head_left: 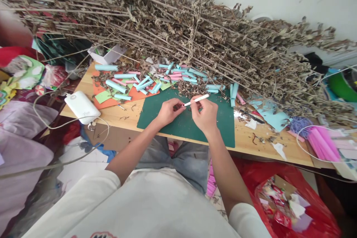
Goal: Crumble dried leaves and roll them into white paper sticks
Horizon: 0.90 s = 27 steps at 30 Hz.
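My right hand [205,114] is closed around a slim white pen-like stick [201,98], which slants down to the left. Its lower end meets the fingertips of my left hand [170,111], which are pinched together on a small dark reddish piece [183,105], too tiny to name. Both hands are just above a green cutting mat [186,132]. Beyond them lie rolled light-blue paper tubes [116,86] and thinner pink tubes [175,77], mixed with dry leaf crumbs.
A large heap of dried leafy stalks [178,26] spans the table's back. A white power bank [82,107] with a cable sits at left. On the right are a dark pen [252,116], blue paper [270,113] and purple yarn [301,126]. Below hangs a red rubbish bag [312,208].
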Tool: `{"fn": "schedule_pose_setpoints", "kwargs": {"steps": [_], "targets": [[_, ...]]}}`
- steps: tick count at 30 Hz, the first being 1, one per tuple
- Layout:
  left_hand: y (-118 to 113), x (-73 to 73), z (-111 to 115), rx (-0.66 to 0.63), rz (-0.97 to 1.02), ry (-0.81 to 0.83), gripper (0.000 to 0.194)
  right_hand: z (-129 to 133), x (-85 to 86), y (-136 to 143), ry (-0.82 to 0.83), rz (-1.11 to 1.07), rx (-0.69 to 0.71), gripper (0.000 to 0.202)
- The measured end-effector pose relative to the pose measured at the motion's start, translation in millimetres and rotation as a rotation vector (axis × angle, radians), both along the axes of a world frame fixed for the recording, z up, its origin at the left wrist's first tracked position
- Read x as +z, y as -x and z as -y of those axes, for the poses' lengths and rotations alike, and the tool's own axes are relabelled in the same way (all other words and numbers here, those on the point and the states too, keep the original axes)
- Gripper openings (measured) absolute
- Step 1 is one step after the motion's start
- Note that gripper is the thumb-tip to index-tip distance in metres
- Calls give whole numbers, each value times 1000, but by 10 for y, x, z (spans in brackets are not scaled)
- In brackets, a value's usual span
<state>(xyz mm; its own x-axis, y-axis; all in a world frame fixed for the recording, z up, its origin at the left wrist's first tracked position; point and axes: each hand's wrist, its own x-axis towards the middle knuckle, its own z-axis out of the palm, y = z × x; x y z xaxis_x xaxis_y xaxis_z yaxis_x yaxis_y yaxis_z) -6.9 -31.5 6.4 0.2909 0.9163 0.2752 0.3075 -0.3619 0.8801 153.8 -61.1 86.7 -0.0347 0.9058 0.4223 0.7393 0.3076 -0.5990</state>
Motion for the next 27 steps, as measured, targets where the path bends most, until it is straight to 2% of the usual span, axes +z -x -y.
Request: {"fn": "schedule_pose_setpoints", "kwargs": {"steps": [7,13,21,27], "targets": [[2,29,2,-8,-13,-18,23,3,-15,16,-3,0,25,26],[4,6,7,-7,13,-4,22,39,-132,26,27,60,83,26],[10,9,3,-20,28,14,22,130,-387,-5,-224,161,76,20],[5,16,3,-16,18,9,20,138,-462,-15,-364,183,86,16]]}}
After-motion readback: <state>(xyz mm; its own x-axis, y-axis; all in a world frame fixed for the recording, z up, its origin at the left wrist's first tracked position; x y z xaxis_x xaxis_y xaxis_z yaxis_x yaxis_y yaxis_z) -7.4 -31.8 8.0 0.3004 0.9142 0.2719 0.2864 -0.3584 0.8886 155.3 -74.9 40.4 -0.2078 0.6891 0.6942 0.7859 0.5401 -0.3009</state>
